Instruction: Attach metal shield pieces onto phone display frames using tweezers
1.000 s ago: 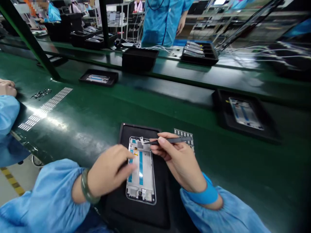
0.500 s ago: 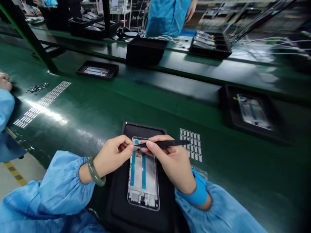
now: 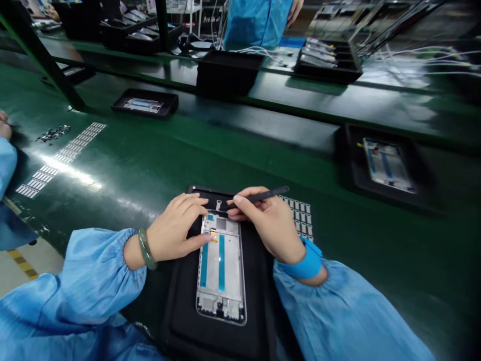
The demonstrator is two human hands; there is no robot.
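Observation:
A silver phone frame [image 3: 231,271] with blue strips lies in a black tray [image 3: 180,306] in front of me. My left hand [image 3: 178,225] is open, fingers spread over the frame's upper left edge, thumb by a small yellow flex piece [image 3: 214,235]. Black tweezers [image 3: 263,195] are held in my right hand [image 3: 265,215], their tip above the frame's top edge. A small pale piece [image 3: 218,204] shows near that tip; whether the tweezers grip it is unclear.
A sheet of small pale labels [image 3: 302,215] lies right of the tray. Trays with phone frames stand back left [image 3: 145,104] and right [image 3: 391,165]. Dark small parts [image 3: 54,133] and a person's sleeve [image 3: 6,163] are at left. Behind stands a black box [image 3: 229,74].
My left hand has opened out of a pinch and spread over the frame. The tweezers in my right hand have moved up to the frame's top edge and tilted.

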